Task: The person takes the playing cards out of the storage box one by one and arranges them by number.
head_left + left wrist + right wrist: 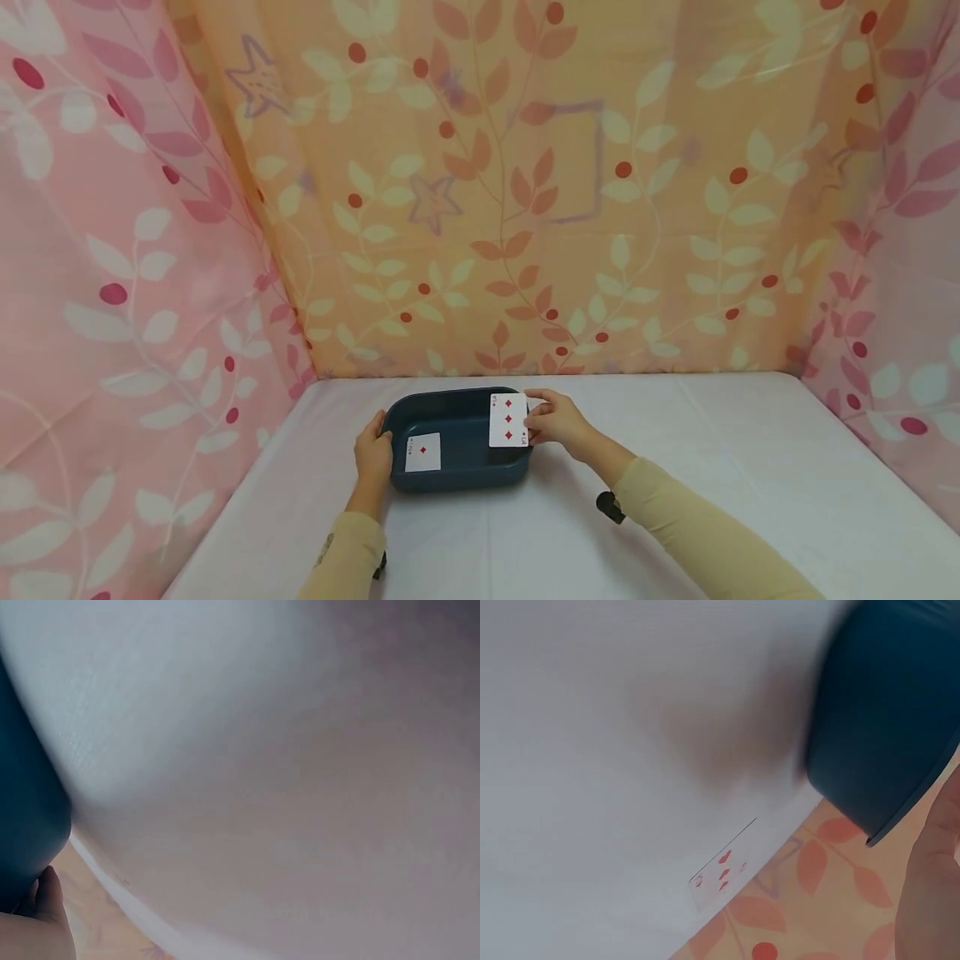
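A dark blue tray (465, 482) is in front of me, with my left hand (372, 450) gripping its left end, thumb over the rim. Toward the left, a playing card (431, 458) with one red diamond lies face up on the tray's floor. At the right end, my right hand (558, 423) pinches the right edge of another playing card (498, 425), which bears three red diamonds. That card faces me and overlaps the tray's right rim. The right wrist view shows the tray's outer wall (877, 720) beside part of my right hand (930, 900).
A white cloth (712, 475) covers the table. In the right wrist view, a faint card (724, 874) with red marks shows against the white cloth near its edge. Behind stands an orange leaf-patterned curtain (487, 208), with pink curtains (112, 250) at the sides.
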A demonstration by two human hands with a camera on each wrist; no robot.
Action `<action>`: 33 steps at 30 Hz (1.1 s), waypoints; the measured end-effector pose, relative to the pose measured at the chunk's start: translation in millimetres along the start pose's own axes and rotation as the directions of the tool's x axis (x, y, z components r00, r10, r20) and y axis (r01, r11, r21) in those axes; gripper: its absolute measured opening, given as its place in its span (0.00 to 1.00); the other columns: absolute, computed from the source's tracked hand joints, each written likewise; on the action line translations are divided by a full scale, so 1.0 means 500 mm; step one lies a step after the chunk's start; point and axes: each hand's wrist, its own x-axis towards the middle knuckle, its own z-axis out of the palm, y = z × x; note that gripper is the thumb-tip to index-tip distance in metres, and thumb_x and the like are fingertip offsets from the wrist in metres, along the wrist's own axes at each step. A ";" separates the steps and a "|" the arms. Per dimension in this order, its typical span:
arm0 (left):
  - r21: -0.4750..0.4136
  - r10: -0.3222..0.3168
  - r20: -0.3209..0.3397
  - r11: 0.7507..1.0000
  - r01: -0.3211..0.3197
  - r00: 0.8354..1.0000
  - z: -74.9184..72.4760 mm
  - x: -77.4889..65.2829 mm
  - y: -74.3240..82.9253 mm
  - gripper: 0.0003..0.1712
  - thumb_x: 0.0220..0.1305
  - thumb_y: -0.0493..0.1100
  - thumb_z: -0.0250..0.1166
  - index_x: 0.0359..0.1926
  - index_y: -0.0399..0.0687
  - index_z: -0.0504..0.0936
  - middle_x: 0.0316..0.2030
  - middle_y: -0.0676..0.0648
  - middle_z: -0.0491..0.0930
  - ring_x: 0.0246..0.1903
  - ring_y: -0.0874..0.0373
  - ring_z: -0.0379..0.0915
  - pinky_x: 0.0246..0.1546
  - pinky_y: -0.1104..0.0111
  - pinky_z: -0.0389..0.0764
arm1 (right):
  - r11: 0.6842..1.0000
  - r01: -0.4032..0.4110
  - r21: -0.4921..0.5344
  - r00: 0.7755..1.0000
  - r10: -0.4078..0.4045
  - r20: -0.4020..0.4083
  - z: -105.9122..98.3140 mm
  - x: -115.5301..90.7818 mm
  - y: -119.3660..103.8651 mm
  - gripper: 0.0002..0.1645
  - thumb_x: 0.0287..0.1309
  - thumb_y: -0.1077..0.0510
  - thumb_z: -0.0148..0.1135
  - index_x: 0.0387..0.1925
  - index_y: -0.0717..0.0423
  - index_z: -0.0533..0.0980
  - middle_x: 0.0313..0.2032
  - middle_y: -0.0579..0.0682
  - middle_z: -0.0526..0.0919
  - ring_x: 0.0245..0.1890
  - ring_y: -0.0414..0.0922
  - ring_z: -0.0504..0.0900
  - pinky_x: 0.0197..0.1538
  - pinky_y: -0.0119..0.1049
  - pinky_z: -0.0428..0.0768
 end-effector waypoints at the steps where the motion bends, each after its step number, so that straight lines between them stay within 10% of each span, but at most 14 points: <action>1: -0.009 0.001 0.002 1.000 0.000 1.000 0.001 0.000 0.000 0.27 0.69 0.26 0.44 0.69 0.26 0.58 0.67 0.30 0.59 0.70 0.36 0.50 0.69 0.49 0.52 | 1.000 0.003 0.005 1.000 -0.003 -0.002 -0.005 0.000 0.001 0.34 0.56 0.72 0.60 0.66 0.65 0.66 0.31 0.56 0.81 0.24 0.46 0.80 0.32 0.38 0.84; 33: -0.244 -0.071 0.045 0.966 0.080 0.996 -0.002 0.004 0.000 0.30 0.69 0.26 0.42 0.72 0.30 0.53 0.70 0.34 0.54 0.72 0.43 0.43 0.71 0.55 0.45 | 0.997 0.034 0.068 0.999 -0.031 -0.039 -0.141 -0.029 0.033 0.39 0.59 0.73 0.57 0.69 0.70 0.55 0.28 0.50 0.79 0.24 0.42 0.78 0.30 0.34 0.83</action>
